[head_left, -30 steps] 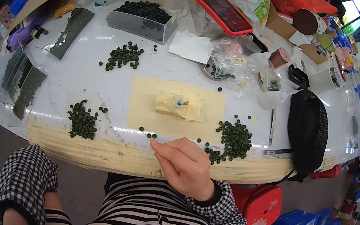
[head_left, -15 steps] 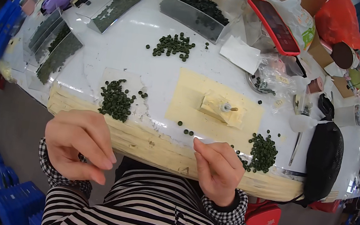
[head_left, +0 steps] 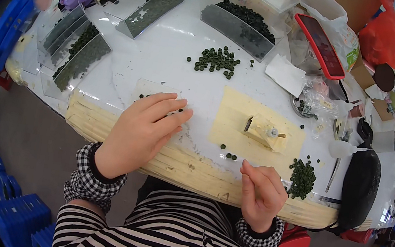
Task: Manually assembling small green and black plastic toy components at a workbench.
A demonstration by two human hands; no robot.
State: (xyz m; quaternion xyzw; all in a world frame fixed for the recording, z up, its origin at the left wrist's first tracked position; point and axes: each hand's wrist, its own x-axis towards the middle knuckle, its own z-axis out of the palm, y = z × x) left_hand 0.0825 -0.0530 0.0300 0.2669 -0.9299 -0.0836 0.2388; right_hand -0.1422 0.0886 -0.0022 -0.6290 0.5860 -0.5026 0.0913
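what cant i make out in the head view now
Green pieces by the left hand: head view, any beneath are hidden by that hand.
Anything pinched by the right hand: head view, too small, covered by its own fingers.
Black pouch: head view, contents hidden by the dark fabric.

Gap between hands (head_left: 140, 135) (head_left: 265, 194), 3 pieces (head_left: 228, 155) inside

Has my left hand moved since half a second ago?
Yes, forward: your left hand had its fingertips short of the yellowish table edge; now they reach past it, over the white tabletop.
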